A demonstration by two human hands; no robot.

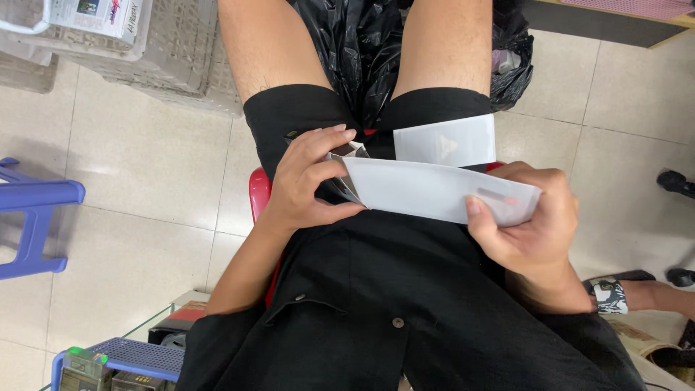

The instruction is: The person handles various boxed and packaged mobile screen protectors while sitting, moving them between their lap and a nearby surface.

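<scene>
Pale floor tiles run under us, and we sit on a red stool [258,194] with our knees apart. At the far left stands a blue stool [32,217], with a mesh basket [181,58] above it by the top edge. Low at the bottom left, a blue tray [141,356] holds small boxes.

Our left hand [308,181] pinches the open end of a white envelope [427,190], thumb under and fingers over, so the mouth stays spread and its dark lining shows. The envelope lies level across our lap, just above the black shirt, stretched between both hands.

Our right hand [532,224] is pressed together on the other end, thumb on top against the paper and fingers curled beneath; this seems to keep the envelope taut while the left works the opening. A second white piece [445,141] rests on the right thigh, just behind the envelope, kept within reach. Between our legs hangs a black bag [362,51]. At the right edge a sandalled foot [637,293] of another person shows.
</scene>
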